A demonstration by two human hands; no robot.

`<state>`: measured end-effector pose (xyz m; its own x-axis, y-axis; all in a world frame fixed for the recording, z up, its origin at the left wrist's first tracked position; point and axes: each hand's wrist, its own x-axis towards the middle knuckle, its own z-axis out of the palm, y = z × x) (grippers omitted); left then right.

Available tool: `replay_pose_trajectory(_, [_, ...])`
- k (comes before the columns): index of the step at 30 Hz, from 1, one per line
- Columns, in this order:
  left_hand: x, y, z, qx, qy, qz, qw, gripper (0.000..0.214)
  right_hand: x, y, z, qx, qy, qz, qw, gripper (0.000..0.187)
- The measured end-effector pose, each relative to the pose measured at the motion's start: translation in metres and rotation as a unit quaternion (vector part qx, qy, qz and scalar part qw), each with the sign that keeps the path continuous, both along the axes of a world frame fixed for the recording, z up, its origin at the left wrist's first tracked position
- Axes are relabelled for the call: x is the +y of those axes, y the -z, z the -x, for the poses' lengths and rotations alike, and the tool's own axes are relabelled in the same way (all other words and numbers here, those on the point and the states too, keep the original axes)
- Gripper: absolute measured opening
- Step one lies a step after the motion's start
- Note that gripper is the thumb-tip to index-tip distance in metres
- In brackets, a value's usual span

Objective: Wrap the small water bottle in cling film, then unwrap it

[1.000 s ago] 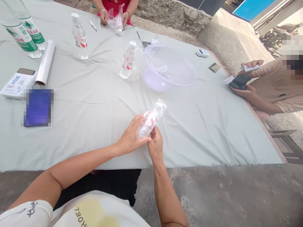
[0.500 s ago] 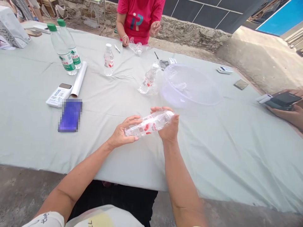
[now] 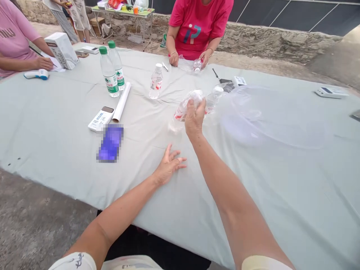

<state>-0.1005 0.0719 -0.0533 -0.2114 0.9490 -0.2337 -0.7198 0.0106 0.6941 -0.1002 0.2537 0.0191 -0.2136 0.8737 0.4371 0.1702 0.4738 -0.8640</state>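
My right hand [image 3: 195,118] grips a small clear water bottle [image 3: 182,107] with a red and white label, its white cap end near the fingers and thin clear film around it. The bottle is tilted above the table, just left of another wrapped bottle [image 3: 217,93] that my hand partly hides. My left hand [image 3: 168,165] is empty, fingers spread, low over the tablecloth [image 3: 157,198] nearer to me. A translucent basin [image 3: 281,120] stands to the right of the wrapped bottle. One more small bottle [image 3: 156,82] stands upright farther back.
Two green-capped bottles [image 3: 109,75], a white roll [image 3: 122,102], a white boxed device [image 3: 101,118] and a blurred-out purple item [image 3: 110,144] are on the left. Across the table a person in a pink-red shirt [image 3: 199,30] handles a bottle. Another person [image 3: 17,41] writes at far left.
My right hand has carried the bottle forward, toward the other wrapped bottle. My left hand has let go of it and spread its fingers. The view has turned left.
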Motion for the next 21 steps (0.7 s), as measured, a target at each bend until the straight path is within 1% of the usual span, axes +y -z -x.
replay_pose_trajectory(2, [0.003,0.004,-0.001,0.007,0.014,0.004,1.0,0.078,0.023,-0.002,0.014,-0.007,0.02,-0.014,1.0,0.04])
replay_pose_trajectory(5, [0.006,0.006,0.001,-0.016,0.018,-0.001,1.0,0.056,0.045,-0.002,0.026,-0.034,0.058,0.008,0.998,0.042])
replay_pose_trajectory(8, [0.008,0.006,0.004,-0.047,0.016,0.001,0.999,0.047,0.053,-0.001,0.027,-0.054,0.085,0.033,0.994,0.044])
replay_pose_trajectory(11, [0.008,0.006,0.006,-0.05,0.021,0.0,0.999,0.044,0.055,-0.002,0.023,-0.081,0.085,0.045,0.992,0.047])
replay_pose_trajectory(13, [0.008,0.007,0.007,-0.049,0.029,-0.002,0.998,0.043,0.057,-0.004,0.02,-0.11,0.077,0.04,0.99,0.051])
replay_pose_trajectory(15, [0.008,0.009,0.008,-0.051,0.034,-0.002,0.998,0.043,0.058,-0.006,0.014,-0.133,0.069,0.009,0.989,0.057])
replay_pose_trajectory(17, [0.008,0.01,0.009,-0.055,0.037,-0.002,0.998,0.043,0.058,-0.011,0.003,-0.147,0.057,-0.045,0.986,0.059])
replay_pose_trajectory(19, [0.008,0.01,0.01,-0.057,0.035,-0.001,0.998,0.043,0.054,-0.02,-0.016,-0.161,0.05,-0.101,0.98,0.055])
replay_pose_trajectory(21, [0.008,0.008,0.01,-0.054,0.034,0.001,0.998,0.044,0.05,-0.036,-0.042,-0.181,0.061,-0.143,0.971,0.047])
